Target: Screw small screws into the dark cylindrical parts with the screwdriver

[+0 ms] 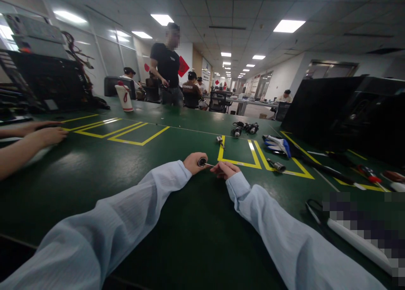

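Observation:
My left hand (191, 162) is closed round a small cylindrical metal part (201, 162), whose dark, silver-rimmed round end faces me. Between the fingertips of my right hand (225, 170) is a thin metal rod (209, 165). The rod runs left to the rim of the cylindrical part; whether it enters the part I cannot tell. Both hands are just above the green table. Beyond them, near a yellow tape line, lies a small metal fitting (219, 141) with a thin shaft. Another metal cylindrical piece (277, 166) rests to the right.
Several black-and-silver parts with cables (245, 128) lie farther back. Blue-and-white gloves (276, 145) and a red-handled screwdriver (369, 174) are on the right. A paper cup (124, 96) stands at the far left. Another person's hands (47, 134) work at the left edge. Yellow tape (143, 144) marks the green tabletop.

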Tool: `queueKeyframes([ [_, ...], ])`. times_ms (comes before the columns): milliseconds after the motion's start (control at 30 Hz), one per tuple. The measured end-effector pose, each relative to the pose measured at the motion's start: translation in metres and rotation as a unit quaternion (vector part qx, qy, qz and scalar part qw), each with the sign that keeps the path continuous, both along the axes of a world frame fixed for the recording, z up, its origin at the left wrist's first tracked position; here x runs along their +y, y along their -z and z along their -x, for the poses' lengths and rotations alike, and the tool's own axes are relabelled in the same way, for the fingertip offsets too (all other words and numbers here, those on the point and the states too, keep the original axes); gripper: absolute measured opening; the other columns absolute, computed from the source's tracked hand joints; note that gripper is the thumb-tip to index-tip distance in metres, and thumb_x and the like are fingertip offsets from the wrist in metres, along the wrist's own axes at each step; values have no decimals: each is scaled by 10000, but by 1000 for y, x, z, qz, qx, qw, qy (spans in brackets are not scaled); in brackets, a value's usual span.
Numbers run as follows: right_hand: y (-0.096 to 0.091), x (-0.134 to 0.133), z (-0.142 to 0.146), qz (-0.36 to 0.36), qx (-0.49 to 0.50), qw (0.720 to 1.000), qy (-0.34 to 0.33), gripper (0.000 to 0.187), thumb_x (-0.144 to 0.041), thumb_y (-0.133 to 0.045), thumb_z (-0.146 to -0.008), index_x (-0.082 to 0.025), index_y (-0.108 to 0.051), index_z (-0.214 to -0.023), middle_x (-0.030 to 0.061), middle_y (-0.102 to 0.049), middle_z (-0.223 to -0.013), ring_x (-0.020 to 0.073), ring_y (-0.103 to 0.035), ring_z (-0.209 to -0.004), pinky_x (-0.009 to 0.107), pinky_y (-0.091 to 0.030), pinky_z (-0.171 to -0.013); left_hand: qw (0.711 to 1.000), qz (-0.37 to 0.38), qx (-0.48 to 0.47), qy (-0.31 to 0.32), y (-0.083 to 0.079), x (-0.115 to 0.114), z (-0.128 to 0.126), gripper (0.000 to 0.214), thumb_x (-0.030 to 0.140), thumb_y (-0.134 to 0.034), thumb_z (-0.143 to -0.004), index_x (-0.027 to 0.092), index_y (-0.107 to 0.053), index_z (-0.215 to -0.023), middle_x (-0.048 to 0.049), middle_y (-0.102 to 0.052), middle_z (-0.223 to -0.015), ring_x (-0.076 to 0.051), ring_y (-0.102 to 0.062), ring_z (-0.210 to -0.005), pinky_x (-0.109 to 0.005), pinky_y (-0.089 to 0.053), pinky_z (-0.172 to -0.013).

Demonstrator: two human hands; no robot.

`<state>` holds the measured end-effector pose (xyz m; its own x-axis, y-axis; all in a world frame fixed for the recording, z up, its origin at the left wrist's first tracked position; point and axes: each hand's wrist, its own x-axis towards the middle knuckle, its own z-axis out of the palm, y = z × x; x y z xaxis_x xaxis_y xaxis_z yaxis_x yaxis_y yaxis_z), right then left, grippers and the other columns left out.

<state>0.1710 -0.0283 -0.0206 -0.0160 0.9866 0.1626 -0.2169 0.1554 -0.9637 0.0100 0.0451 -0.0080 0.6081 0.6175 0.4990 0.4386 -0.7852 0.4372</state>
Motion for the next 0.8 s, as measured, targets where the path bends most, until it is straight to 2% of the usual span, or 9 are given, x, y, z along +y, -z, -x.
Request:
queueKeyframes([
  [233,2,3,-2,20,61,997,-42,346,-509,-680,-544,-171,-644,-602,40,-682,-624,124,-571,-567,225,-424,-511,996,52,-51,47,0,-1,-1,223,336,-576,-644,141,-477,-597,32,-467,-558,-87,-429,-519,-195,-345,-491],
  [400,2,2,-1,1,28,1000,-6,339,-505,-663,-573,-168,-641,-596,45,-674,-603,126,-562,-550,230,-428,-495,1000,-11,-2,-12,1,1,-1,203,307,-598,-635,151,-480,-582,34,-466,-554,-95,-432,-529,-203,-332,-497],
  [533,2,0,0,-11,2,1000,4,338,-502,-652,-589,-164,-637,-595,51,-673,-605,128,-559,-551,233,-430,-491,999,-33,19,-20,0,1,-1,166,266,-605,-626,155,-488,-590,37,-465,-561,-97,-428,-539,-208,-328,-511],
  [733,-1,-3,4,-5,34,999,-16,349,-516,-657,-571,-171,-639,-620,48,-680,-665,114,-558,-549,214,-429,-473,996,43,-76,20,-1,-2,-1,238,337,-592,-641,145,-460,-591,43,-442,-553,-80,-408,-519,-193,-340,-493],
  [800,-1,-4,5,-9,33,999,-17,344,-514,-655,-575,-175,-639,-630,47,-682,-676,110,-557,-541,212,-426,-467,994,63,-82,31,-1,-3,-1,237,336,-596,-632,142,-465,-597,43,-445,-555,-79,-408,-517,-191,-340,-490],
])
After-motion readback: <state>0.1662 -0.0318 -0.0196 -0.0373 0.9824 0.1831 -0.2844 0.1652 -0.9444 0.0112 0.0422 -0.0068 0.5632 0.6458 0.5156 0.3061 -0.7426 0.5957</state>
